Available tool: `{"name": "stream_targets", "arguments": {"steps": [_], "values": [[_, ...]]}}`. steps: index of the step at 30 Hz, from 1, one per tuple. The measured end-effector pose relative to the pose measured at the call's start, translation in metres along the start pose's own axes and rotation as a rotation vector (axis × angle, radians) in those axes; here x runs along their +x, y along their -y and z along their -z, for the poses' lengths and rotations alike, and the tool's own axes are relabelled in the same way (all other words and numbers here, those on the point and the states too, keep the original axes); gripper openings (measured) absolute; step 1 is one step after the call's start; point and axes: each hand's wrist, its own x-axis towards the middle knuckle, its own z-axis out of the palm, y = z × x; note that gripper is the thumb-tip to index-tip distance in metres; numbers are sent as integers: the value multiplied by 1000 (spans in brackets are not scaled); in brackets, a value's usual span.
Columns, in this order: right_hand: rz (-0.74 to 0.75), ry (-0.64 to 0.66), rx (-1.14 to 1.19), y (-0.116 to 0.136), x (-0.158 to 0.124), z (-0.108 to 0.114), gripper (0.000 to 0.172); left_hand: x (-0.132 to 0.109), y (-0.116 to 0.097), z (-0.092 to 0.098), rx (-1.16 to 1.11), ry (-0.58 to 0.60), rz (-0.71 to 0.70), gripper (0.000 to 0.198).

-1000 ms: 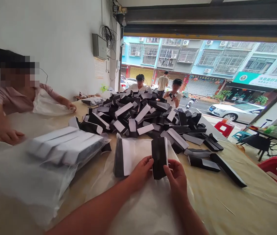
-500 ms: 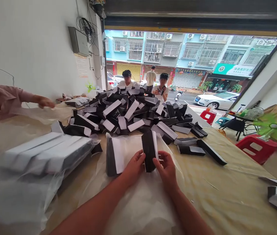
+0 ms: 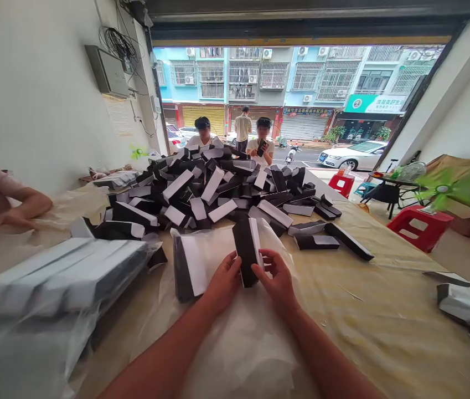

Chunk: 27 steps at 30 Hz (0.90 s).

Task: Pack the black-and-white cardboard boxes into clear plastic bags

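Note:
My left hand [image 3: 224, 280] and my right hand [image 3: 274, 277] grip a black box with a white side [image 3: 245, 252] from either side, holding it upright. Just left of it lies a black-and-white box [image 3: 182, 274] partly covered by a clear plastic bag [image 3: 213, 249], whose film spreads under my forearms. Ahead, a large heap of black boxes with white faces [image 3: 213, 194] fills the middle of the table. A clear bag of packed boxes [image 3: 64, 280] lies to my left.
A co-worker's pink-sleeved arm [image 3: 14, 213] rests at the left edge of the beige-covered table [image 3: 367, 288]. Two people [image 3: 230, 141] stand behind the heap. Loose boxes [image 3: 334, 238] lie to the right. Beyond the table are red stools [image 3: 419, 224], a green fan [image 3: 442, 188] and an open shopfront.
My view has swung to the right, so the heap and shopfront sit further left. The co-worker's arm has moved toward the left edge. My hands still grip the box.

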Motion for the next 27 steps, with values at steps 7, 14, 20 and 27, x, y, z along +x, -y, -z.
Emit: {"name": "stream_targets", "arguments": {"steps": [7, 14, 20, 27], "values": [[45, -1, -42, -4, 0, 0, 38, 0, 1, 0, -7, -13, -7, 53], [98, -22, -108, -5, -2, -1, 37, 2, 3, 1, -12, -22, -13, 52], [129, -23, -144, -5, -3, -2, 38, 1, 2, 1, -30, -10, -16, 49], [144, -10, -151, -4, -4, -2, 38, 0, 1, -1, -2, 6, -5, 45]]}}
